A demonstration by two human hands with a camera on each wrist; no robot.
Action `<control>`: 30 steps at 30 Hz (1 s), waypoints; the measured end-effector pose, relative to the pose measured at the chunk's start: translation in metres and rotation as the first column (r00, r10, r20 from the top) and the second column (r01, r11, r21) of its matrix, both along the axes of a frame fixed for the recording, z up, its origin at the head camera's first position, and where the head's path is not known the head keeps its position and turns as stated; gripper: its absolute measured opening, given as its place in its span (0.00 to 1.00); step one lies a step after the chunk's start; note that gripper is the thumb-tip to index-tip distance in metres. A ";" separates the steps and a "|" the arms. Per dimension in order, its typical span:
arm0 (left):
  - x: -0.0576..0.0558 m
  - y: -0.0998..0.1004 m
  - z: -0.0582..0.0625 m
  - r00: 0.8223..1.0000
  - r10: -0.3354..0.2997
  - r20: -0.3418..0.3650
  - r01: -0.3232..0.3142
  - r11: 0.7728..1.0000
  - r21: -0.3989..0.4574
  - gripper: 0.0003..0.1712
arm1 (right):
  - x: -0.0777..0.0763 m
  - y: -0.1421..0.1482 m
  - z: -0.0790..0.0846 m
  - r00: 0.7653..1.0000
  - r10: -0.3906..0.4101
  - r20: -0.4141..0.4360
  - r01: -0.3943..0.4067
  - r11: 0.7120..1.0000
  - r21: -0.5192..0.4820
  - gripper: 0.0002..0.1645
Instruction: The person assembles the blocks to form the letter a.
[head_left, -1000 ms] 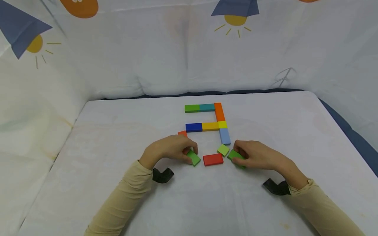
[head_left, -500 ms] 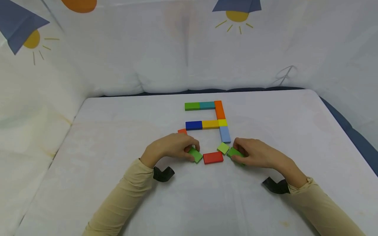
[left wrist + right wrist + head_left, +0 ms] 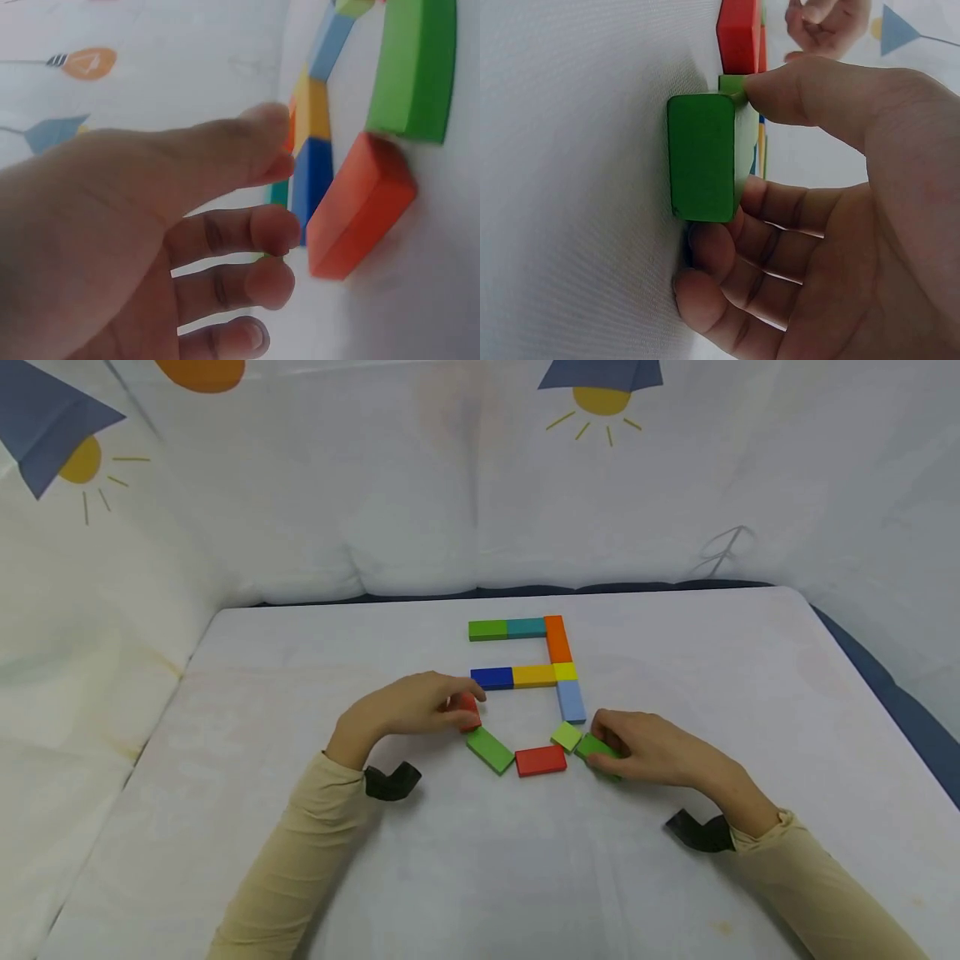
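Observation:
My left hand [image 3: 405, 708] hovers at an orange-red block [image 3: 364, 206], thumb and fingers spread; the left wrist view shows a gap between fingertips and block. Touching that block's near end is a slanted green block [image 3: 491, 750], whose other end meets a flat red block [image 3: 541, 762]. With thumb and fingers my right hand [image 3: 660, 750] pinches another green block [image 3: 702, 157] by its sides, low at the white table. That block lies beside a small light green square block [image 3: 566, 737], which sits at the red block's corner.
Farther back, a dark blue block [image 3: 492, 678], an amber block [image 3: 534, 676], a yellow square block [image 3: 565, 672] and a light blue block [image 3: 571, 702] join up. Behind them are orange [image 3: 558, 639], teal [image 3: 527, 627] and green [image 3: 487, 630] blocks. White cloth surrounds the table [image 3: 300, 652].
My left hand slid the left green block right against the red one, let go and moved back and left to the orange-red block. The right hand has barely moved.

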State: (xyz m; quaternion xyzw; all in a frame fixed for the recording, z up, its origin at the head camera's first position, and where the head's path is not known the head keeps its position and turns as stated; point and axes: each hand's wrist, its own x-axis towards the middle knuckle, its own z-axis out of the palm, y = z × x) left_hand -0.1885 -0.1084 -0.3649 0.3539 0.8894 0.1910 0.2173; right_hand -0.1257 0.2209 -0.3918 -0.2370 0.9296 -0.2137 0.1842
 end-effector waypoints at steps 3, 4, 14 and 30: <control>-0.004 -0.010 0.002 0.998 0.054 -0.023 -0.055 0.998 -0.024 0.21 | 0.000 -0.001 0.000 1.000 0.003 0.001 -0.003 1.000 0.004 0.13; -0.005 -0.012 0.003 0.997 0.074 -0.020 -0.075 0.997 -0.036 0.22 | 0.000 -0.001 0.001 1.000 0.003 0.001 -0.003 1.000 0.006 0.13; -0.004 -0.011 0.002 0.996 0.075 -0.049 -0.075 0.997 -0.016 0.23 | -0.001 -0.001 0.000 1.000 -0.010 0.001 0.010 1.000 0.006 0.14; 0.029 0.052 -0.025 0.936 -0.272 -0.223 0.294 0.953 0.073 0.26 | -0.002 -0.002 -0.001 0.998 -0.014 -0.067 0.015 1.000 0.016 0.13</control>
